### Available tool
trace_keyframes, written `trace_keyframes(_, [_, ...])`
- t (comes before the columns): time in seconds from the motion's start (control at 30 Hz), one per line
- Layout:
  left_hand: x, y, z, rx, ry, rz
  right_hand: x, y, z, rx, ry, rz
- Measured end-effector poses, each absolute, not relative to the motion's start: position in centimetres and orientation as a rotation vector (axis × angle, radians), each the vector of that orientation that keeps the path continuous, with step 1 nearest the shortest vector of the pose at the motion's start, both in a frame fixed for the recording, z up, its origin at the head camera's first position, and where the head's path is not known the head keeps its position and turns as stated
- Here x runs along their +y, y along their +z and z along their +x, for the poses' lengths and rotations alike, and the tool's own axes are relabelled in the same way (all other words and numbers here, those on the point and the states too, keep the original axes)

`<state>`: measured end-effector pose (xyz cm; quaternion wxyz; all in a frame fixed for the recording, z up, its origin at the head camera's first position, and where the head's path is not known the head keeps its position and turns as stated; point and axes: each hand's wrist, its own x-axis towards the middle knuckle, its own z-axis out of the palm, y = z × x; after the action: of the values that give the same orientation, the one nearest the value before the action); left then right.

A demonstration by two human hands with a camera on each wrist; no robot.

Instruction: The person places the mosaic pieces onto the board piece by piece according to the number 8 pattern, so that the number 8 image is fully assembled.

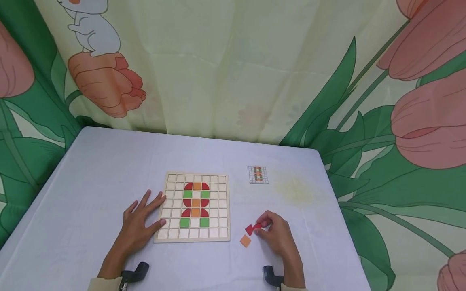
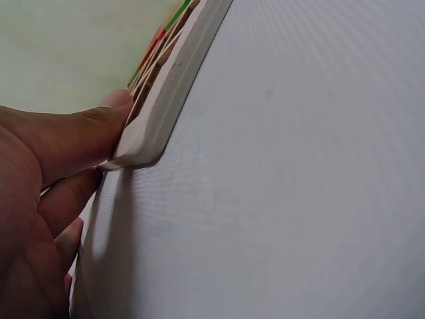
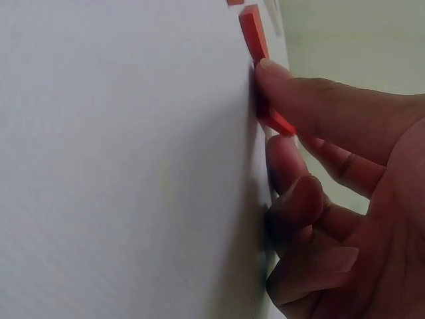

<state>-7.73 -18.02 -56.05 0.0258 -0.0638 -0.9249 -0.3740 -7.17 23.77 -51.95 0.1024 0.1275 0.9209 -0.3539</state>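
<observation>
A square wooden grid board (image 1: 223, 212) lies on the table, with red quarter-round, orange square and green square tiles forming a figure in its middle columns. My left hand (image 1: 137, 226) rests along the board's left edge, its fingers spread and fairly straight; in the left wrist view the thumb (image 2: 86, 133) touches the rim near a corner. To the right of the board, my right hand (image 1: 277, 234) pinches a red quarter-round tile (image 1: 257, 226) between thumb and fingers, close to the tabletop. A second red tile (image 1: 249, 230) lies against or right beside it, with an orange square tile (image 1: 245, 241) nearer me.
A small pattern card (image 1: 258, 174) showing a similar coloured figure lies behind the right hand. White cloth (image 1: 109, 173) covers the table. A curtain (image 1: 225, 72) printed with tulips and a white animal hangs behind the table's far edge.
</observation>
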Motion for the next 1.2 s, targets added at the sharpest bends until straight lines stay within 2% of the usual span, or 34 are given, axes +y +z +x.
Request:
trace_keyframes(0.27, [-18.0,-56.1,-7.7,-2.848,-1.153,-0.2,22.6,-51.8,-7.0,2.786,-1.106,0.346])
trace_keyframes(1.2, [-17.9,-56.1,-7.7,-2.85,-1.152,-0.193,13.5,-51.7,-7.4,2.52,-1.471,-0.093])
